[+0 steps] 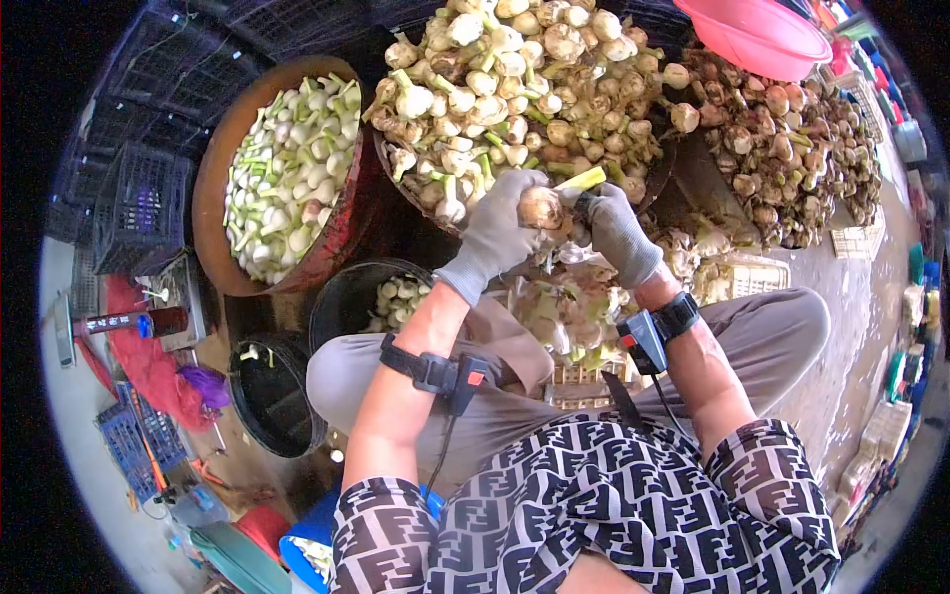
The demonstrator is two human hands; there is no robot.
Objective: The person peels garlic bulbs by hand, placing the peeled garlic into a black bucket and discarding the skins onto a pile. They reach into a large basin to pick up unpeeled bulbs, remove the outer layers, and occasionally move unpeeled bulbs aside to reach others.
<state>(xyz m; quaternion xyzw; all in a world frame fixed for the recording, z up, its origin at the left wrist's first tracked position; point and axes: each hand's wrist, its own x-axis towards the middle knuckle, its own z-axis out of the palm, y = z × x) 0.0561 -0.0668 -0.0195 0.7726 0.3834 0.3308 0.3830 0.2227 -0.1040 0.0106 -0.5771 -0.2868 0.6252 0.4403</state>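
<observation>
My gloved left hand (503, 230) is wrapped round a garlic bulb (541, 209) with brownish outer skin. A cut pale-green stem (582, 179) sticks out to the right beside it. My gloved right hand (621, 233) is closed close to the bulb, gripping a small dark tool (584, 206) whose working end I cannot make out. Just beyond both hands rises a large heap of unpeeled garlic bulbs (554, 89). Below them, loose garlic skins (574, 307) lie piled on a pale plastic crate (579, 381) between my legs.
To the left stands a rusty tub (210, 203) of peeled white garlic. Nearer are a black bucket (327, 307) with cloves and another black bucket (259, 421). Dirtier bulbs (792, 148) are heaped on the right below a pink basin (762, 40). Dark crates (143, 208) stack far left.
</observation>
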